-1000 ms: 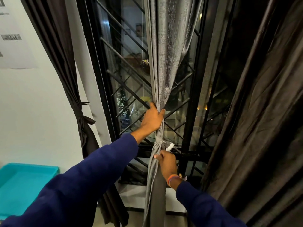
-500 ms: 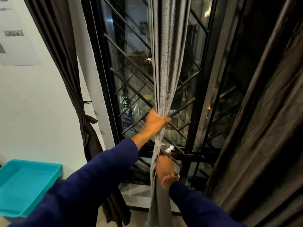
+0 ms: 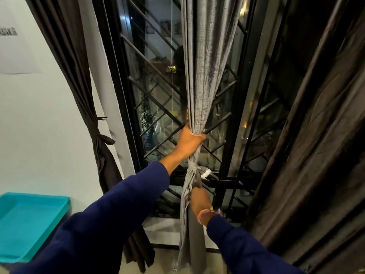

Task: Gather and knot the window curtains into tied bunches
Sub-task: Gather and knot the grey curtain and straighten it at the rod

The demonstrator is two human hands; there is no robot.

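A grey curtain (image 3: 205,62) hangs gathered in front of the barred window, with a knot (image 3: 193,165) cinched at its waist. My left hand (image 3: 188,142) grips the bunched cloth just above the knot. Below the knot, my right hand (image 3: 199,200) holds the hanging part of the same curtain; its fingers are hidden behind the folds. At the left a dark brown curtain (image 3: 79,80) hangs tied in a bunch (image 3: 100,138). A loose dark curtain (image 3: 316,145) fills the right side.
The black window frame and diagonal bars (image 3: 158,107) stand right behind the grey curtain. A turquoise tray (image 3: 29,220) lies at the lower left by the white wall (image 3: 39,125). A white sill (image 3: 162,230) runs under the window.
My right hand has slid down the curtain, further below the knot. My left hand keeps its grip above the knot, and the view has shifted slightly.
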